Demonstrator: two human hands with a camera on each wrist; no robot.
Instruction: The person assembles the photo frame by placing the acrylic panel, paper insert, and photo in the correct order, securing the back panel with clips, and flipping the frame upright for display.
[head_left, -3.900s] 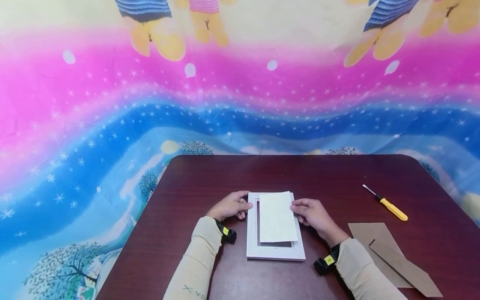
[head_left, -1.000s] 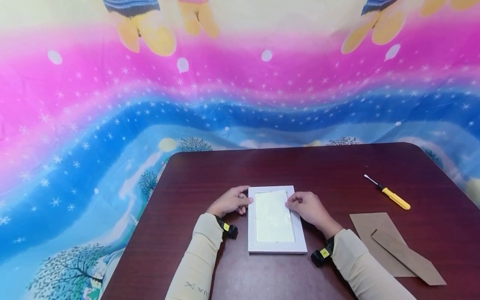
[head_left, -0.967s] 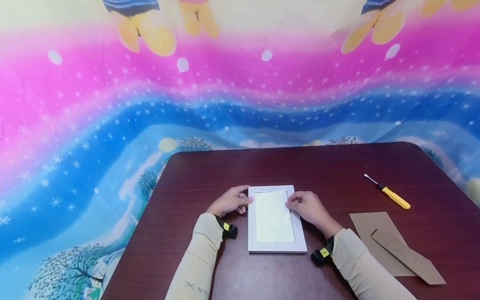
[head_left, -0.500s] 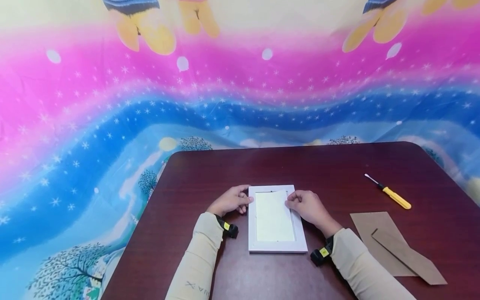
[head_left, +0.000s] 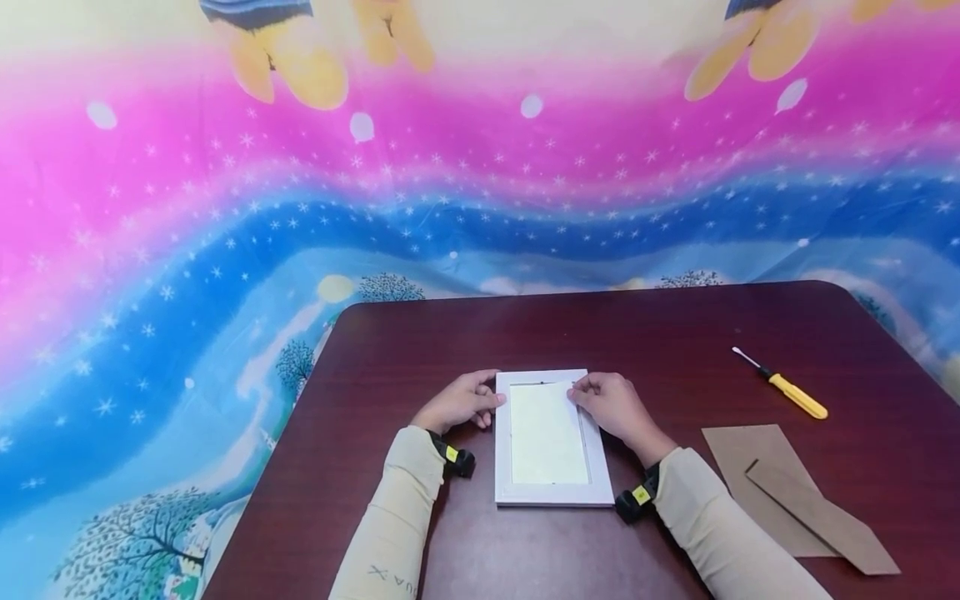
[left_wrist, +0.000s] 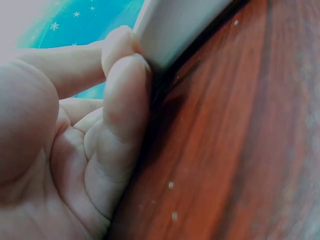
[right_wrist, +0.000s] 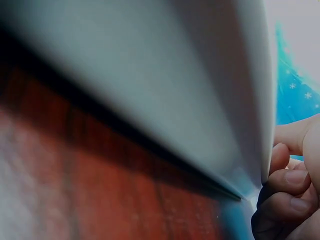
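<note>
A white picture frame lies on the dark red table in the head view. In its opening lies a pale paper sheet, with a thin dark gap along the top. My left hand grips the frame's upper left side, thumb on top; in the left wrist view, fingertips meet the frame's side edge. At the sheet's upper right corner, my right hand pinches the paper between thumb and forefinger. The right wrist view shows the frame's side large and blurred, with curled fingers beyond its far end.
A screwdriver with a yellow handle lies at the right of the table. Nearer, a brown backing board has a stand leg across it. A colourful patterned cloth hangs behind the table.
The sheet, earlier held above the frame, has come down into its opening. My right hand has slid up along the sheet to its upper right corner. The left hand keeps its grip.
</note>
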